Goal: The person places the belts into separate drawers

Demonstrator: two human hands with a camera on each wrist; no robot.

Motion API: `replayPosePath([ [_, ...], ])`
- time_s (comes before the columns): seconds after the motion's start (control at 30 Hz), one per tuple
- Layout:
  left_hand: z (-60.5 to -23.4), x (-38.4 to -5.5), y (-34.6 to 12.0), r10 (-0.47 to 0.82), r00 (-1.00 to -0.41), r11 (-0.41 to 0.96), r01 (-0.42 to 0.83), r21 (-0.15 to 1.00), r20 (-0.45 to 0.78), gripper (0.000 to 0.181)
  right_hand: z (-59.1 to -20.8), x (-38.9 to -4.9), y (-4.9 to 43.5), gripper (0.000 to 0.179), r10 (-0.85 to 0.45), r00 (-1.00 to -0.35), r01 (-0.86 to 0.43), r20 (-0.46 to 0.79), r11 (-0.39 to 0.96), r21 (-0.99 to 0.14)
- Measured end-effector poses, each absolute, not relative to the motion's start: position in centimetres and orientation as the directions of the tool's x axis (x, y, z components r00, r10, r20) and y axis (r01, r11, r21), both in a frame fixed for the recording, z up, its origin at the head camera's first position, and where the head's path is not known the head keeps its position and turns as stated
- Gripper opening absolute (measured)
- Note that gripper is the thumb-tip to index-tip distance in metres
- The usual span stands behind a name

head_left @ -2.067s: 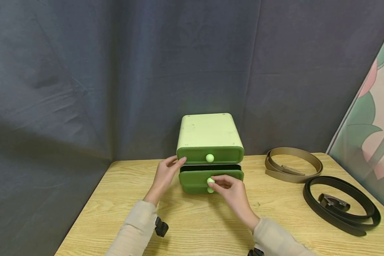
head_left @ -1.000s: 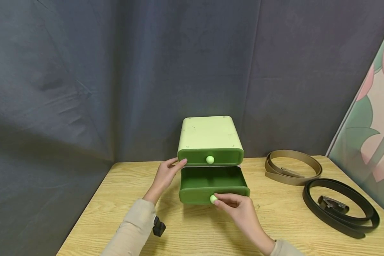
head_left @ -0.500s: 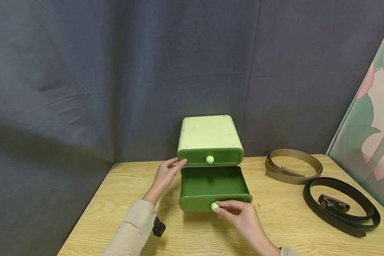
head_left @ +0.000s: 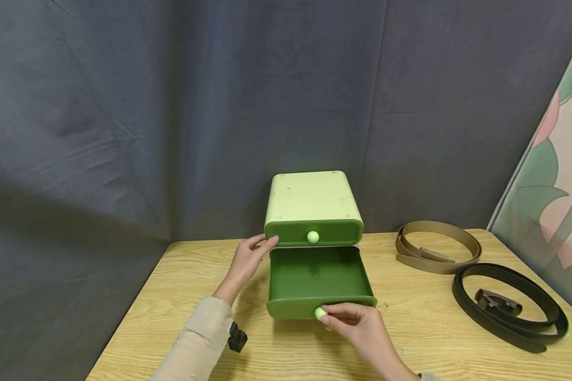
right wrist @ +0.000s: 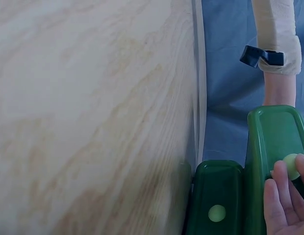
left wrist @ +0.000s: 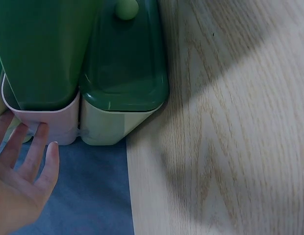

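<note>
A stacked drawer cabinet (head_left: pixel 312 197) stands near the back of the table, with dark green fronts and round pale green knobs. Its middle drawer (head_left: pixel 291 308) is pulled well out, showing a bare green inside. My right hand (head_left: pixel 366 329) pinches the knob (head_left: pixel 320 313) of that drawer between thumb and fingertips. The left hand (head_left: pixel 242 267) steadies the cabinet's left side, thumb at the top drawer's front (head_left: pixel 286 233). In the left wrist view, its extended fingers touch the pink middle housing (left wrist: pixel 49 122). The bottom drawer (right wrist: pixel 213 188) is closed in the right wrist view.
To the right on the wooden table (head_left: pixel 171 317) lie a coiled tan belt (head_left: pixel 436 227) and a coiled black belt (head_left: pixel 486 323) with a metal buckle. A dark curtain (head_left: pixel 267 106) hangs behind, and a flower-patterned panel (head_left: pixel 543 211) borders the right side.
The right hand has drawn the middle drawer toward the front, from slightly open to far out, slowing over the last half second. The left hand has stayed at the cabinet's side.
</note>
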State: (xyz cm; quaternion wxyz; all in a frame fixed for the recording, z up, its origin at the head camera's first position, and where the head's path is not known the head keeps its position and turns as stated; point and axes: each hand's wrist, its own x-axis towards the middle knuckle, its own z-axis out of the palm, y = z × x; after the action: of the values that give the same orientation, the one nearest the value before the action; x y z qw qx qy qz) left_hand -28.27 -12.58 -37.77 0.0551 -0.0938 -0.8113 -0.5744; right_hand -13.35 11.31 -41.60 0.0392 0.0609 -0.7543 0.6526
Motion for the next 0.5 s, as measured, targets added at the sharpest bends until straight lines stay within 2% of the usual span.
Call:
replayPosePath([
  [0.5,-37.75,-28.10,-12.53,0.076,-0.978,0.325,0.206,0.923,0.192,0.057,-42.05,-13.05,11.75,0.028,-0.110,-0.985,-0.143,0.130,0.122,-0.982],
])
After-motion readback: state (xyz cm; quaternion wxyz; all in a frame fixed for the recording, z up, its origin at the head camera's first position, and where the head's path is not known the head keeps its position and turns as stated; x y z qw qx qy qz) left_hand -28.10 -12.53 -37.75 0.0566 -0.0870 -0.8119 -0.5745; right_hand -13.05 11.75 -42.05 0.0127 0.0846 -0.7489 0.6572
